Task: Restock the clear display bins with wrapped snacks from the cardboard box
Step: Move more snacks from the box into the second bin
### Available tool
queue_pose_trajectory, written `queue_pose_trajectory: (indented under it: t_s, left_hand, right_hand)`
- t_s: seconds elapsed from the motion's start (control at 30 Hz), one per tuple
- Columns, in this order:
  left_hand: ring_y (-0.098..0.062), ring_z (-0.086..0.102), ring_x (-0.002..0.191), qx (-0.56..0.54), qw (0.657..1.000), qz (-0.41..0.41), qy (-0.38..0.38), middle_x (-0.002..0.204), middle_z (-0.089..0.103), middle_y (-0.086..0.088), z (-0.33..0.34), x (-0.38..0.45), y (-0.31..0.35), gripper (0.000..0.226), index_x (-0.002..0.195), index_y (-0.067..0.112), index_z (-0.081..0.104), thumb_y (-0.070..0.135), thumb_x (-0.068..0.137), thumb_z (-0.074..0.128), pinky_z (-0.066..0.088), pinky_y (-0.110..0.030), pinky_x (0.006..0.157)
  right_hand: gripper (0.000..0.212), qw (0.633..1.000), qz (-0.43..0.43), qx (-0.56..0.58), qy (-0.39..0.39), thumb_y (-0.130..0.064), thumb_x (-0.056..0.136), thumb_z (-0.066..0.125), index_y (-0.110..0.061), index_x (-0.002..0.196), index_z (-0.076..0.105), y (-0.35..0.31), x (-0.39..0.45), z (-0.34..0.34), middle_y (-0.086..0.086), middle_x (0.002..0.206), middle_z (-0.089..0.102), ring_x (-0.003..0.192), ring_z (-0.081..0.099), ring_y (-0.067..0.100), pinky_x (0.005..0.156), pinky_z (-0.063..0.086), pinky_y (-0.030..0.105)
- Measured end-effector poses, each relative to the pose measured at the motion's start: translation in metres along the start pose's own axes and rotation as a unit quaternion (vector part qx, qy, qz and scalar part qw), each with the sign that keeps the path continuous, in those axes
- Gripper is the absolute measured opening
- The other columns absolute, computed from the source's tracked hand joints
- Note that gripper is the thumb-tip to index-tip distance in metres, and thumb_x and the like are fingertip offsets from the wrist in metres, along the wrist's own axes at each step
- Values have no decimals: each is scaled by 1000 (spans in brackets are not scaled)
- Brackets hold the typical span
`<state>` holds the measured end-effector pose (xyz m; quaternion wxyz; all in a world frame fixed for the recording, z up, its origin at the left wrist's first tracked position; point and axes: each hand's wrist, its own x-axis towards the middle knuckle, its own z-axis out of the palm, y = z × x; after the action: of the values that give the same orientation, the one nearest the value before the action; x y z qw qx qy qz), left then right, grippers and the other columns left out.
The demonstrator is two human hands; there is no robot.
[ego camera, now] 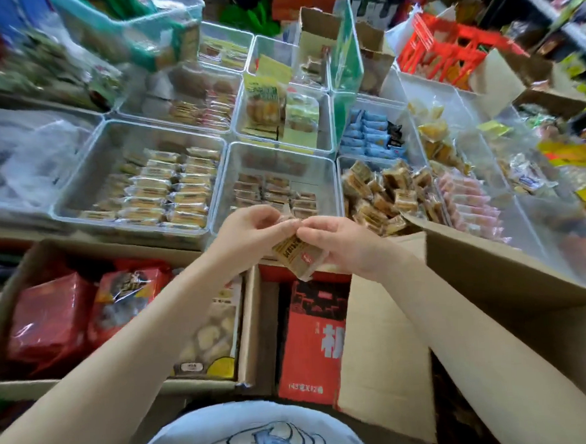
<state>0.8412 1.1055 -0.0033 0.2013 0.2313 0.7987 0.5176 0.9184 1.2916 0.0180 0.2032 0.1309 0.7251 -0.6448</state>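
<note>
My left hand [248,232] and my right hand [339,245] meet over the front rim of a clear display bin [329,159] that holds a few rows of brown wrapped snacks. Both hands pinch a small stack of brown wrapped snacks [294,255], the left at its top edge, the right around its right side. Below the hands stands an open cardboard box [510,299] with a red carton [312,342] inside it. The box's tan flap [385,358] hangs toward me.
Left of the target bin a fuller clear bin [81,164] holds yellow wrapped cakes. To the right a bin [342,162] is heaped with brown square snacks beside pink packets [469,204]. Another cardboard box [28,263] at lower left holds red bags. More bins crowd the back.
</note>
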Motion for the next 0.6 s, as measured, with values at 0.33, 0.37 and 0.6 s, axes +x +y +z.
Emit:
queue_pose_trajectory:
  t_s: [0.33,0.37,0.6]
  left_hand:
    - [-15,61,108,-1,994,-74,82,119,66,0,-26,86,-74,40,133,16,59,34,97,60,53,-37,93]
    - [-17,57,118,43,993,-76,85,130,61,-3,-23,95,-86,48,140,15,53,31,96,62,49,-39,101]
    - [-30,-6,155,397,917,-38,-9,168,7,-14,5,123,-157,75,160,15,20,44,97,50,-3,-44,126]
  right_hand:
    - [28,983,86,-27,163,-32,93,68,-14,113,64,20,103,-20,8,103,75,101,71,30,91,56,47]
    - [29,978,118,3,170,-33,93,66,-12,113,64,24,113,-31,10,101,76,98,72,32,90,56,49]
    - [29,939,144,-72,304,-24,95,62,-13,120,51,35,185,-104,6,111,65,89,66,17,74,56,34]
